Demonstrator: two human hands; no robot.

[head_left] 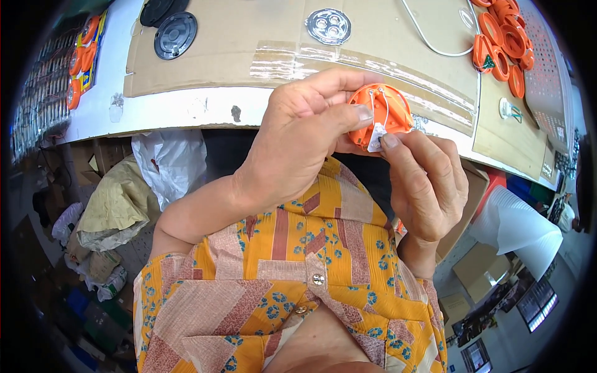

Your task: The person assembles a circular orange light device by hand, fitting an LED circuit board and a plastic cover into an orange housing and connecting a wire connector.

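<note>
An orange round plastic part (379, 115) is held up in front of the chest, just below the table edge (186, 109). It is gripped by the left hand (298, 143), whose fingers are curled around its left side with the thumb pressed on its face. A small white piece (375, 138) at its lower edge is pinched by the right hand (429, 186), thumb and forefinger closed on it. 2 thin white wires are seen across the orange face. On the cardboard sheet (249, 37) covering the table, 2 black discs (174, 31) and 1 silver disc (328, 26) are laid. A heap of orange parts (507, 43) is gathered at the far right, beside a white cable (429, 40). No open container is seen.
</note>
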